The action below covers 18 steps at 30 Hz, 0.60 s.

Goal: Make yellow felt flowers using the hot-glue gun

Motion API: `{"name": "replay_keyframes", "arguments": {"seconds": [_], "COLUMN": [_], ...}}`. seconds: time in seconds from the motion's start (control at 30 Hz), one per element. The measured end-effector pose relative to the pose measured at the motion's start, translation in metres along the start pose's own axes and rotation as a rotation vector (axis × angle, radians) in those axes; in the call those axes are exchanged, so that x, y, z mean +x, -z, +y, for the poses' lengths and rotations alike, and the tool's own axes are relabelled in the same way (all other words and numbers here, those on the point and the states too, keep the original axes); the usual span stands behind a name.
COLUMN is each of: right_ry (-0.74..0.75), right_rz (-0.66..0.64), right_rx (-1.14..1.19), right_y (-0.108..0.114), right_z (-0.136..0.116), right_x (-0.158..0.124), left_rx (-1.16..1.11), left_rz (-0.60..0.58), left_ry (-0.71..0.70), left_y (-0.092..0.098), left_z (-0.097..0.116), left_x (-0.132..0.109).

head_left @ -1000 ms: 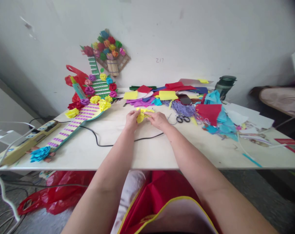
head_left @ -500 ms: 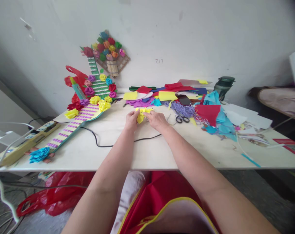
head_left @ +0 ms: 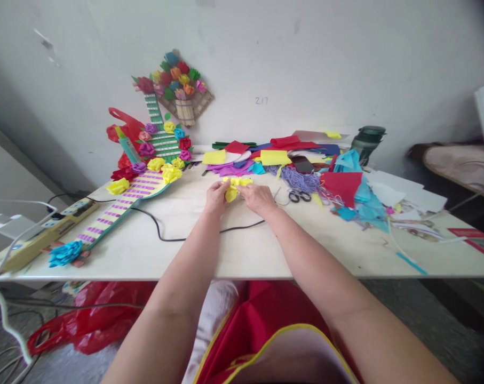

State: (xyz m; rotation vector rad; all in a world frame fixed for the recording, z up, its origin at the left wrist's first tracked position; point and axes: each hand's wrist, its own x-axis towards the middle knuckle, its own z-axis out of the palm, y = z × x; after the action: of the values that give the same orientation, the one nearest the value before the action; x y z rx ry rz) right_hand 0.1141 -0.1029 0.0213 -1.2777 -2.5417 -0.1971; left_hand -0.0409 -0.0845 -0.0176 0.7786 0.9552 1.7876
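A yellow crepe-paper flower [head_left: 232, 192] is between my two hands, above the middle of the table. My left hand [head_left: 216, 197] is closed, pinching its left side. My right hand [head_left: 259, 199] is also closed, with thumb and finger on the flower's right side. The fingers hide part of the paper. To the left lies a guitar-shaped craft board [head_left: 125, 200] with purple and white stripes, bearing yellow paper flowers [head_left: 171, 173] near its far end. A blue paper flower [head_left: 65, 253] sits at its near end.
Scissors [head_left: 299, 196] lie right of my hands, beside purple shredded strands [head_left: 301, 181] and a phone [head_left: 302, 164]. Coloured paper sheets [head_left: 274, 157] are piled along the wall. A dark bottle [head_left: 367, 143] stands at the right. A black cable [head_left: 172, 239] crosses the table; a power strip [head_left: 61, 226] is at the left.
The right fingers have shifted very slightly on the yellow flower. Both hands stay in nearly the same place, and the other things have not moved.
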Motion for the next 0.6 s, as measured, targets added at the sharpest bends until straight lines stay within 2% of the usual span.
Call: {"name": "replay_keyframes", "arguments": {"seconds": [0.37, 0.6], "right_ry": [-0.002, -0.002], "right_rz": [0.027, 0.015], "right_rx": [0.041, 0.041], "right_y": [-0.0054, -0.0062], "right_z": [0.0003, 0.0001], "right_x": [0.0013, 0.0021], "left_rx": [0.008, -0.011], "left_rz": [0.022, -0.003], "left_ry": [0.001, -0.029], "left_y": [-0.0002, -0.0006], "left_z": [-0.0026, -0.0017], "left_x": [0.0013, 0.0007]}}
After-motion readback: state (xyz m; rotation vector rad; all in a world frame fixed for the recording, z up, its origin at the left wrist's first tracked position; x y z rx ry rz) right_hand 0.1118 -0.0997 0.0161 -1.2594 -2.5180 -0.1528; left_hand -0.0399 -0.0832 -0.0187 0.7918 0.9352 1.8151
